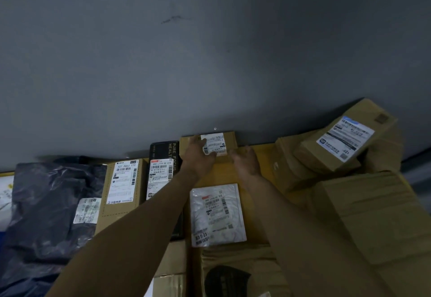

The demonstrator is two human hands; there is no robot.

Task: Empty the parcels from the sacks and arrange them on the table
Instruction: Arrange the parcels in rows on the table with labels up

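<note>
A small cardboard box (227,139) with a white label stands at the far edge of the table against the grey wall. My left hand (198,154) lies on its left side and top, fingers spread over the label. My right hand (246,160) hovers just in front of the box's right end with fingers loosely bent; whether it touches the box is unclear. Below the hands a white flat mailer (218,214) lies on a yellow-brown padded envelope (256,203).
Left of the hands lie a black labelled box (163,157), a tall cardboard box (121,189) and a dark plastic mailer bag (49,208). Several cardboard boxes are piled at the right (342,143). More boxes sit at the near edge (172,264).
</note>
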